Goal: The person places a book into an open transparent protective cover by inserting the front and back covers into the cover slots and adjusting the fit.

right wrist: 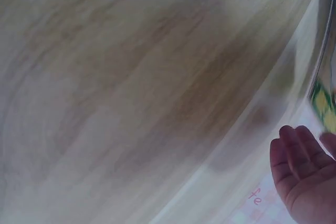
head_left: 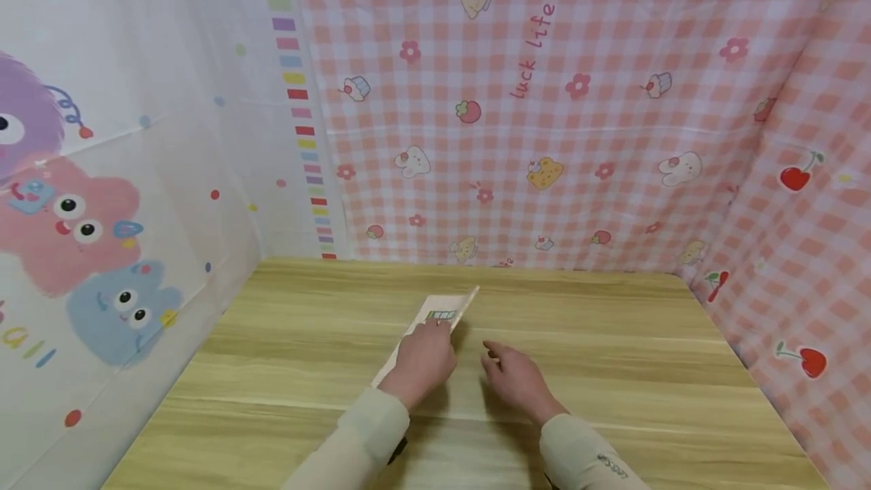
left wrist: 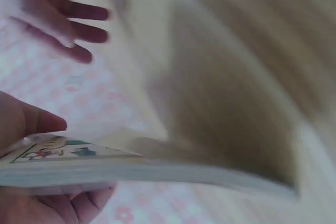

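Observation:
My left hand (head_left: 423, 358) grips a thin book (head_left: 445, 302), tilted above the wooden table. In the left wrist view, its thumb lies on the pale upper face and its fingers curl underneath the book (left wrist: 157, 174). A small framed picture (left wrist: 58, 152) with cartoon figures is printed near the thumb. My right hand (head_left: 519, 380) is off to the right of the book, apart from it and holding nothing. Its fingers (right wrist: 304, 153) look loosely extended in the right wrist view. A green and yellow patterned patch (right wrist: 324, 106) shows at that view's right edge.
The wood-grain table (head_left: 612, 324) spreads under both hands. Behind it hangs a pink checked cloth (head_left: 510, 134) with cartoon prints. A white cloth with cartoon characters (head_left: 82, 225) stands on the left, and more checked cloth (head_left: 803, 263) on the right.

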`<state>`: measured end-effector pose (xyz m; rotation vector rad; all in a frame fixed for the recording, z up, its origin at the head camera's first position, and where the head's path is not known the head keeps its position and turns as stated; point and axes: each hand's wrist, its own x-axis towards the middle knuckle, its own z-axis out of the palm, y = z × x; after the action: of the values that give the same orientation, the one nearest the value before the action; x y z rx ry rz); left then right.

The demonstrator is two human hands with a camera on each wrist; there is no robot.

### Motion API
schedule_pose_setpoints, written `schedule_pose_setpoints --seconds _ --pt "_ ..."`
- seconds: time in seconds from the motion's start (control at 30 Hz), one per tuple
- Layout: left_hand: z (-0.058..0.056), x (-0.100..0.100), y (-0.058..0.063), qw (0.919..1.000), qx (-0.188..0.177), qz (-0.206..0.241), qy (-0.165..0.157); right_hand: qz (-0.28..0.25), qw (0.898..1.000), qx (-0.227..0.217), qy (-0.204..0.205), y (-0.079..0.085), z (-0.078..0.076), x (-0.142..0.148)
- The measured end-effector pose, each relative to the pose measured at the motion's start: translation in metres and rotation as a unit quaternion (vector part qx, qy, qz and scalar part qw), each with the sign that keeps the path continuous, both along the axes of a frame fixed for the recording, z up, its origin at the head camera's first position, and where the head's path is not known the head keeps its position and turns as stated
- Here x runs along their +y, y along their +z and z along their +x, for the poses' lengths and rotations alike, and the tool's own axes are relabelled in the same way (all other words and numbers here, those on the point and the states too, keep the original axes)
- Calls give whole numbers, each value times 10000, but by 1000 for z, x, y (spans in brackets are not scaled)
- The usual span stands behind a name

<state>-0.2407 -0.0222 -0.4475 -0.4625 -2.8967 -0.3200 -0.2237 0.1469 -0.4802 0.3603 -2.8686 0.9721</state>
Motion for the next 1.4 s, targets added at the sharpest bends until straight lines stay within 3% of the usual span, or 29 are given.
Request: schedule_pose_setpoints --seconds 0.13,0.23,0.3,0.37,0.43,0.57,0.63,0.7,0.83,0.9,1.17,1.27,1.4 --pt "-2 6 18 9927 -71 1137 -393 -642 9978 -179 -71 1 -3 -1" --pt "1 11 31 9679 -437 2313 -879 -1128 9923 -439 -256 4 -4 0" --pt "4 13 36 9487 -607 2861 -1201 -1516 9854 -688 -344 7 -6 1" --pt "7 16 39 9316 -832 3257 -1385 -2071 9721 -1024 -402 10 -7 3" --pt "9 16 40 9165 -999 3587 -1460 -2688 9521 -1373 -490 12 -9 6" --pt "12 13 46 8722 -1504 4459 -1337 -3556 9113 -1880 -876 14 -13 13" --pt "13 9 50 8559 -1643 4738 -1265 -3721 9002 -1968 -1112 14 -15 16" --pt "11 5 49 8463 -1734 4885 -1225 -3794 8950 -1989 -1245 14 -18 19" --pt "-4 -3 27 8414 -1846 4953 -1122 -3564 9042 -1888 -1404 11 -19 24" --pt "-11 -6 15 8442 -1885 4919 -995 -3343 9127 -1840 -1462 11 -19 27" --pt "-20 -16 -10 8808 -1761 4377 -410 -2581 9371 -1737 -1582 7 -21 31" --pt "-20 -19 -18 8847 -1958 4224 -217 -2329 9477 -1564 -1524 2 -22 31" --pt "-20 -21 -26 8848 -2202 4106 -103 -2176 9532 -1496 -1475 -2 -21 30"
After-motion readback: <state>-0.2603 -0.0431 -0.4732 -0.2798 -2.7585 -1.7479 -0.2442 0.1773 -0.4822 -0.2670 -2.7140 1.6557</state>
